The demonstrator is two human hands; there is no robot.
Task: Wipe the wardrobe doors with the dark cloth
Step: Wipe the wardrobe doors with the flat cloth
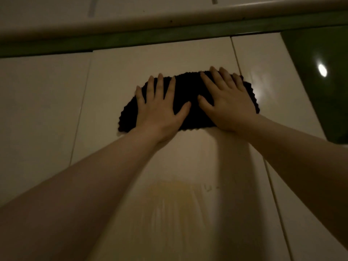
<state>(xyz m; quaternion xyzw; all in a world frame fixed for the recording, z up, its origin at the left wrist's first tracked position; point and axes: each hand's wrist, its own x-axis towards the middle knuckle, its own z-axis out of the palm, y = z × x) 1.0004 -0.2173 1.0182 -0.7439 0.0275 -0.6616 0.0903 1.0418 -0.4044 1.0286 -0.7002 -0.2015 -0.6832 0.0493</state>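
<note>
Both hands, left hand [160, 112] and right hand [228, 106], press the dark cloth [188, 102] flat against the wardrobe door [116, 76], fingers [160, 85] straight, spread apart atop it.

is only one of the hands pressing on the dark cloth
No, both the left hand and the right hand lie flat on the dark cloth against the wardrobe door.

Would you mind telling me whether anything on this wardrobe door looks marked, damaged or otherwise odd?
Yes: a faint yellowish streaked patch shows low on the middle door panel, below the dark cloth, with small dark marks beside it. Whether it is a stain or a reflection cannot be told.
</note>
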